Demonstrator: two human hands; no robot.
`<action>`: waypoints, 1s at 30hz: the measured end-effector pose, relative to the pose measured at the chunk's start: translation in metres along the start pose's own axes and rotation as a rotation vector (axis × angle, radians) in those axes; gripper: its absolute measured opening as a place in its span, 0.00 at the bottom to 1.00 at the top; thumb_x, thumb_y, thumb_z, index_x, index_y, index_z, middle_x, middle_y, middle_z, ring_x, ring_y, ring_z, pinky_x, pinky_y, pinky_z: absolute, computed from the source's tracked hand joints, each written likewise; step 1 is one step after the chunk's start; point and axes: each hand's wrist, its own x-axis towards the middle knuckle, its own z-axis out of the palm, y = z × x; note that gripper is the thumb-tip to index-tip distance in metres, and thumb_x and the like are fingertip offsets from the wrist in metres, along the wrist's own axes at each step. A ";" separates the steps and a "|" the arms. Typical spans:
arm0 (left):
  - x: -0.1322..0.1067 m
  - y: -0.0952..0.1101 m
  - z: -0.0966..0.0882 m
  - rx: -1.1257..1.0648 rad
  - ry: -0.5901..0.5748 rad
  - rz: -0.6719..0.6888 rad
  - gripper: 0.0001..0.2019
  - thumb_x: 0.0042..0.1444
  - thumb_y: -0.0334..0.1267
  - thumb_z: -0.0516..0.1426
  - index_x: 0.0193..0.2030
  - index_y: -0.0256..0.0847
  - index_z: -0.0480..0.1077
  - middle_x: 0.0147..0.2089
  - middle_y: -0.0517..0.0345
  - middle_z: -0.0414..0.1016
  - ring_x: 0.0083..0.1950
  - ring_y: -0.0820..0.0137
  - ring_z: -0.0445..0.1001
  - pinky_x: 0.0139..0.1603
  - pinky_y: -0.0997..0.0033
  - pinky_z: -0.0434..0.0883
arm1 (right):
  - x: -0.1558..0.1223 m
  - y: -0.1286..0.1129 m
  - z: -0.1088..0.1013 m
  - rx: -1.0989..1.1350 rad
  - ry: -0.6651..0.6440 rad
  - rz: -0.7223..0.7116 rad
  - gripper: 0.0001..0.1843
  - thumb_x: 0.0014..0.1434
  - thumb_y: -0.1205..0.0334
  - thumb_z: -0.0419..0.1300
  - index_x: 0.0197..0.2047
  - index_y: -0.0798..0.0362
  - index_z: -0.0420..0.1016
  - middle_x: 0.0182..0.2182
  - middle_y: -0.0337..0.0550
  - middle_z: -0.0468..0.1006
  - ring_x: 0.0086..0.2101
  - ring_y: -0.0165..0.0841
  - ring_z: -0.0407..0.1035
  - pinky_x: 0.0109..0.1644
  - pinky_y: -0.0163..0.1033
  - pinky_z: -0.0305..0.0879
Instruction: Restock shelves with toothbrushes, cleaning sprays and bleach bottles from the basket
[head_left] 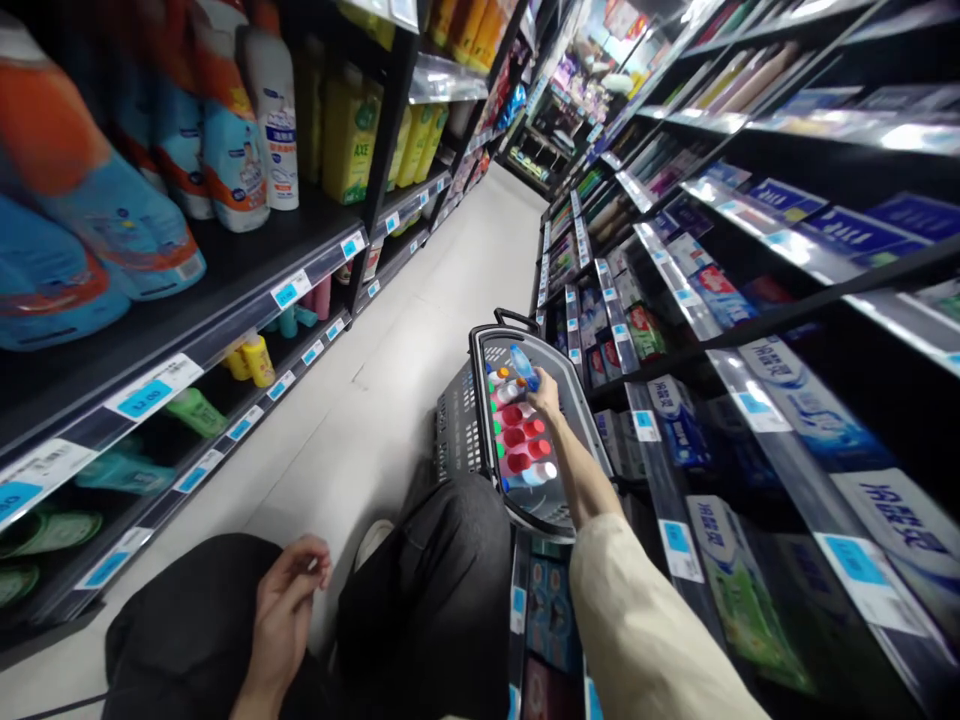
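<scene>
Toward the far end of the dark grey shopping basket (456,425), I've got the right hand (547,393) reaching in over the rim's right edge, cream sleeve (637,610) and all. Its fingers look closed around the end of a small blue bottle (523,365), which tilts off toward the far left corner. Can't tell from my feed how each finger sits, it's too small.

Left hand (289,590) is down between the knees, well apart from the basket, fingers half curled and slack with a bit of a gap by the thumb.

Inside the basket, red-topped bottles (517,437) fill the middle, a white-capped bottle (540,472) is by the near edge, and an orange cap (502,376) shows near the far left corner. Black-trousered right knee (442,560) pokes up at the near left corner. Yellow AXE bottles (352,135) line the left shelf, toothpaste boxes (739,570) the right.
</scene>
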 end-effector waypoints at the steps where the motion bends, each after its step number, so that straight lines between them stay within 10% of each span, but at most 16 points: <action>1: 0.000 0.001 0.000 -0.001 0.001 -0.005 0.13 0.32 0.40 0.73 0.28 0.42 0.81 0.33 0.54 0.72 0.33 0.69 0.68 0.30 0.75 0.70 | -0.001 -0.003 -0.008 0.043 0.049 0.023 0.28 0.43 0.69 0.59 0.50 0.58 0.76 0.43 0.52 0.83 0.43 0.44 0.76 0.54 0.45 0.72; 7: -0.001 0.004 -0.005 -0.050 -0.016 -0.016 0.15 0.34 0.42 0.73 0.30 0.41 0.81 0.32 0.54 0.71 0.33 0.70 0.66 0.30 0.76 0.68 | 0.006 -0.053 -0.063 0.317 0.327 0.096 0.25 0.37 0.62 0.58 0.42 0.58 0.77 0.36 0.52 0.82 0.35 0.42 0.75 0.45 0.47 0.76; 13: 0.001 0.008 -0.003 -0.101 -0.023 0.001 0.19 0.37 0.44 0.74 0.35 0.41 0.79 0.36 0.54 0.73 0.36 0.69 0.68 0.30 0.77 0.69 | -0.013 -0.181 -0.089 1.044 0.337 -0.031 0.22 0.35 0.61 0.64 0.39 0.54 0.76 0.38 0.44 0.81 0.36 0.37 0.75 0.44 0.46 0.77; 22: 0.000 0.017 0.002 -0.271 0.000 0.203 0.29 0.52 0.56 0.71 0.57 0.47 0.74 0.66 0.46 0.71 0.57 0.55 0.73 0.43 0.63 0.79 | -0.133 -0.393 -0.058 1.718 -0.406 -0.209 0.20 0.33 0.70 0.63 0.35 0.48 0.70 0.34 0.37 0.80 0.42 0.42 0.79 0.53 0.49 0.77; 30: -0.006 0.031 -0.010 -0.751 -0.124 0.167 0.32 0.59 0.66 0.64 0.60 0.45 0.75 0.67 0.45 0.73 0.71 0.47 0.67 0.64 0.41 0.74 | -0.236 -0.440 -0.012 1.589 -1.028 -0.102 0.17 0.33 0.70 0.63 0.31 0.50 0.74 0.32 0.39 0.81 0.44 0.45 0.79 0.58 0.52 0.75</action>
